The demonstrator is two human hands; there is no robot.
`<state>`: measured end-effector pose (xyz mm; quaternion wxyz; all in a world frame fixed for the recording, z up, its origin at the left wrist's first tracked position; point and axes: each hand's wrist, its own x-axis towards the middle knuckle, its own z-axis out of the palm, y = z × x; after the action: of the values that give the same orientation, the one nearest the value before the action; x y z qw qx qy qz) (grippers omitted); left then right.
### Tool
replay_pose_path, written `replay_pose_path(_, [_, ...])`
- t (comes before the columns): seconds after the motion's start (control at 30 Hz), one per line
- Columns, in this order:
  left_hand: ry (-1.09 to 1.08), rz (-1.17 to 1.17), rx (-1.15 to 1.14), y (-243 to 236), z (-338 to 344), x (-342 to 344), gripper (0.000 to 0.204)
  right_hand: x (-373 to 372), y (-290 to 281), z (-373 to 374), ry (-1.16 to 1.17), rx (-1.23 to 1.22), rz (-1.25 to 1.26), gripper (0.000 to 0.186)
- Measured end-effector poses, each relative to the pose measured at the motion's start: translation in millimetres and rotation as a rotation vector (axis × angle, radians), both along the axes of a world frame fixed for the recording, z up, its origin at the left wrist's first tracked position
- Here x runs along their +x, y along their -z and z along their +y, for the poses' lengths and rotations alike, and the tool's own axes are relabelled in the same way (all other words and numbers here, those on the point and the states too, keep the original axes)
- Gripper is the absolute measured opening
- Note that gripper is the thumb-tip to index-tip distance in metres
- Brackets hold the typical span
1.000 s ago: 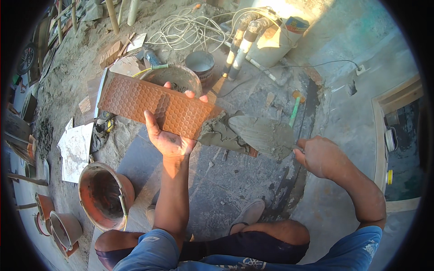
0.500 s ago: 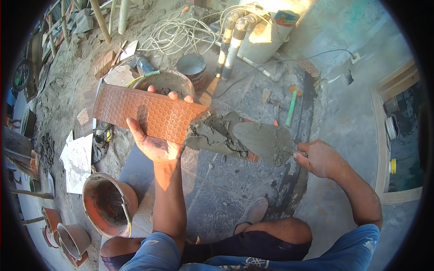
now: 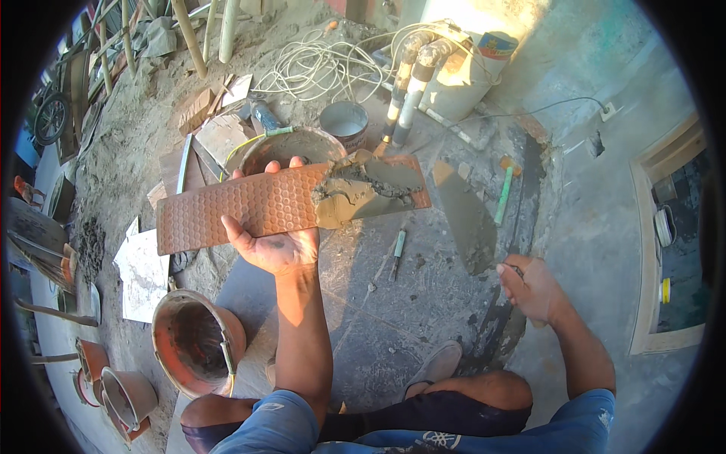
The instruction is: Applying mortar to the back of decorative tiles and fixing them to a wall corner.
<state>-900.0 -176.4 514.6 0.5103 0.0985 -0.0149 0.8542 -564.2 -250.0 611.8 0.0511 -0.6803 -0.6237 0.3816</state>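
Note:
My left hand point(image 3: 280, 253), palm up, grips a long reddish-brown tile point(image 3: 234, 204) with a dimpled surface. Grey mortar point(image 3: 355, 197) covers much of the tile's right part, short of its end. My right hand point(image 3: 533, 291) is closed on the handle of a trowel point(image 3: 465, 223), whose mortar-coated blade stands tilted just right of the tile, apart from it. Under the tile, a bucket of mortar point(image 3: 310, 140) is partly hidden. On the dark floor point(image 3: 355, 303) lie a small green-handled tool point(image 3: 397, 253) and a larger green-handled one point(image 3: 503, 193).
Empty orange bucket point(image 3: 168, 340) at lower left, stacked buckets point(image 3: 125, 401) beyond it. White board point(image 3: 144, 280), sand point(image 3: 113, 166) at left. Paint pail point(image 3: 344, 129), coiled cable point(image 3: 318, 68), pipes point(image 3: 408, 106) and a drum point(image 3: 461, 91) at back. Framed opening point(image 3: 639, 242) in the wall at right.
The trowel blade has come off the tile's mortar and tilted upright to the right. The tile's right end has risen, uncovering the floor and the small tool below.

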Motion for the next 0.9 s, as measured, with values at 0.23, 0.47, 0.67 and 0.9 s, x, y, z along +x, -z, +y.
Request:
replay_pose_path(0.23, [-0.161,-0.001,-0.087,-18,-9,5,0.057,-87,78,-1,-0.054,0.346,-0.048,0.036])
replay_pose_path(0.47, [-0.301,-0.030,-0.163,-30,-10,-19,0.053,-79,88,-38,-0.137,0.092,-0.110,0.030])
replay_pose_path(0.67, [-0.385,-0.018,-0.275,-32,-15,-4,0.054,-116,68,-19,-0.237,0.650,-0.173,0.026])
replay_pose_path(0.9, [-0.339,0.033,-0.326,-36,-19,3,0.058,-111,98,-10,-0.078,0.659,-0.230,0.026])
